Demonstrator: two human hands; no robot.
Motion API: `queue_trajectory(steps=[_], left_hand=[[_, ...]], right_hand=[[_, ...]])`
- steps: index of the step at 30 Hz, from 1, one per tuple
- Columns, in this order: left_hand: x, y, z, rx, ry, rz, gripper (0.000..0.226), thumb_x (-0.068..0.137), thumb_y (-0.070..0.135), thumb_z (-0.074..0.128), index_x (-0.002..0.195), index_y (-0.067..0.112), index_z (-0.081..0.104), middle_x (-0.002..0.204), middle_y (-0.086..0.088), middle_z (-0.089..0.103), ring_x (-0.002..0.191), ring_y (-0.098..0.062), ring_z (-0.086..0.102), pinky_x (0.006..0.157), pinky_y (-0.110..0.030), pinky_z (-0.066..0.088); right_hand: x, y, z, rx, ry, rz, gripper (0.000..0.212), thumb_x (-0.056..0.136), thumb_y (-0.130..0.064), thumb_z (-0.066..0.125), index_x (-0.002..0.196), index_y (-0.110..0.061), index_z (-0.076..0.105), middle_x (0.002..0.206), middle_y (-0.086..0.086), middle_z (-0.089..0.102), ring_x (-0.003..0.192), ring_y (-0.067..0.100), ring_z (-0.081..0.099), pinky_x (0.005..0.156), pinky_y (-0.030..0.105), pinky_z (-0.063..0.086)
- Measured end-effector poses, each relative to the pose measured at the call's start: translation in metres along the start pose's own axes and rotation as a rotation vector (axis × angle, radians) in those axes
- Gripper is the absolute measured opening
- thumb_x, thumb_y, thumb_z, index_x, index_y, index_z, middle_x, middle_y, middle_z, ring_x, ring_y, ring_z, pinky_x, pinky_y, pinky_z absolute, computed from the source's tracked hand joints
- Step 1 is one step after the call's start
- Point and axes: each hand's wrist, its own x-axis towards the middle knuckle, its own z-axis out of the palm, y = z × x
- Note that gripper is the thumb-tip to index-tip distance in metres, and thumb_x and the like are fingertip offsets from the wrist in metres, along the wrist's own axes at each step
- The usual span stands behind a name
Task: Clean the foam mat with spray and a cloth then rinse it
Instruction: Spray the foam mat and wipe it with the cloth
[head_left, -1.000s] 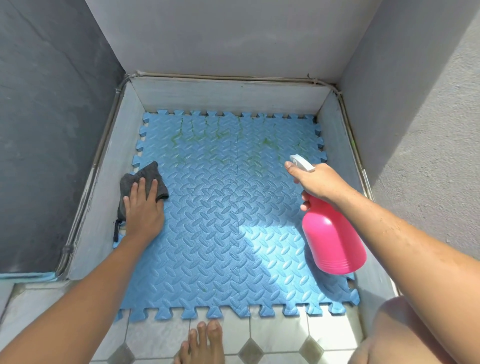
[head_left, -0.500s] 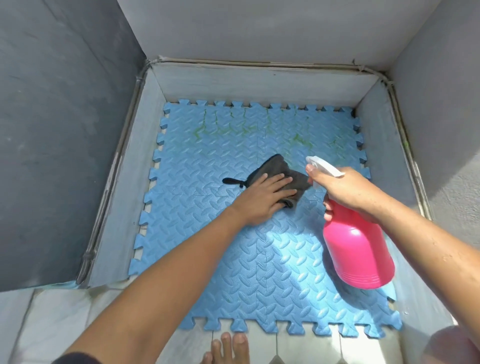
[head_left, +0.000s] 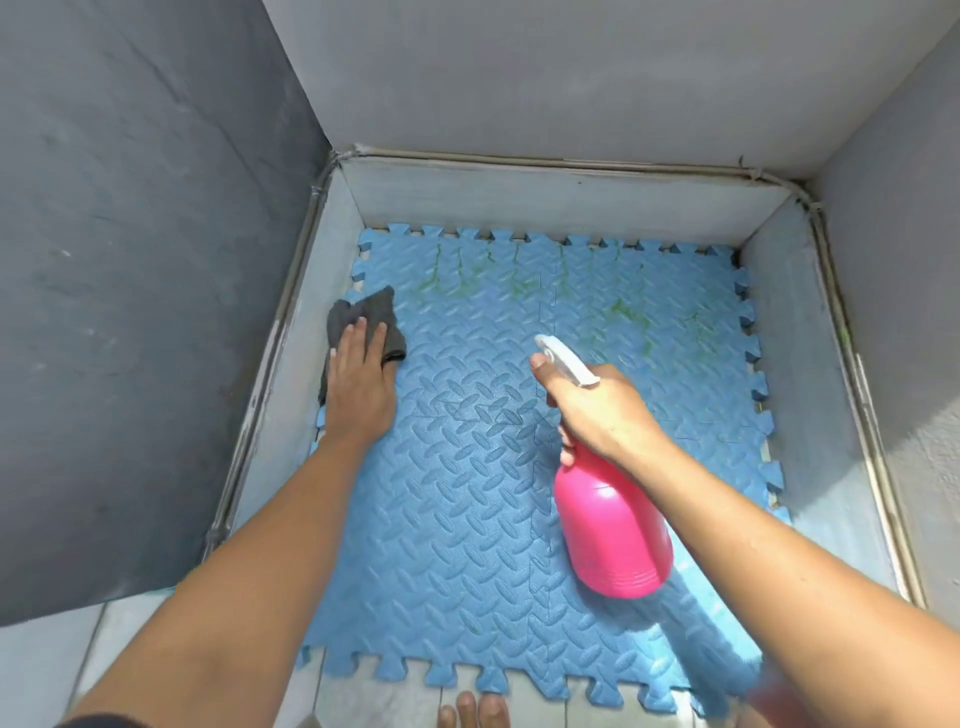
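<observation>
A blue interlocking foam mat covers the floor of a walled recess. Green stains streak its far half. My left hand presses flat on a dark grey cloth at the mat's far left edge, fingers straight. My right hand grips the neck of a pink spray bottle held above the mat's middle right. Its white nozzle points toward the far left.
Low grey ledges border the mat on the left, far and right sides, with tall grey walls behind them. Pale floor tiles lie at the near edge. Toes of a bare foot show at the bottom.
My left hand swept the cloth from the mat's middle back to the far left edge. The right hand and bottle stayed over the middle right of the mat.
</observation>
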Motion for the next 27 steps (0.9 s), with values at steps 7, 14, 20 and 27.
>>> queue_trajectory(steps=[7,14,20,27], left_hand=[[-0.002,0.003,-0.003,0.023,0.005,-0.012,0.055,0.105,0.026,0.044,0.157,0.014,0.032,0.167,-0.010,0.022,0.155,-0.028,0.015,0.125,-0.051,0.014],[0.011,0.018,0.001,0.014,0.033,-0.138,0.055,0.104,0.027,0.042,0.157,0.015,0.032,0.166,-0.010,0.022,0.155,-0.028,0.015,0.125,-0.054,0.012],[0.098,0.071,0.009,0.024,-0.060,-0.177,0.058,0.106,0.033,0.036,0.160,0.019,0.024,0.169,-0.009,0.010,0.156,-0.031,0.003,0.124,-0.056,0.001],[0.111,0.194,0.048,0.181,-0.357,0.482,0.061,0.106,0.040,0.036,0.162,0.025,0.017,0.170,-0.005,0.004,0.157,-0.027,0.001,0.125,-0.055,0.006]], right_hand=[[0.002,-0.003,0.012,0.026,-0.054,0.022,0.066,0.097,-0.063,0.053,0.091,0.003,0.058,0.048,0.013,0.062,0.044,0.034,0.068,0.058,0.039,0.061],[0.034,-0.014,0.020,0.112,-0.185,0.076,0.056,0.097,-0.061,0.058,0.103,-0.006,0.063,0.050,0.012,0.054,0.041,0.028,0.060,0.045,0.027,0.048],[0.042,0.009,0.001,0.277,-0.177,0.047,0.051,0.097,-0.063,0.054,0.102,-0.013,0.065,0.045,0.012,0.055,0.043,0.033,0.064,0.058,0.036,0.051],[0.024,0.039,-0.026,0.517,-0.082,0.141,0.040,0.101,-0.049,0.056,0.099,-0.011,0.069,0.040,0.012,0.047,0.039,0.029,0.053,0.060,0.044,0.051]])
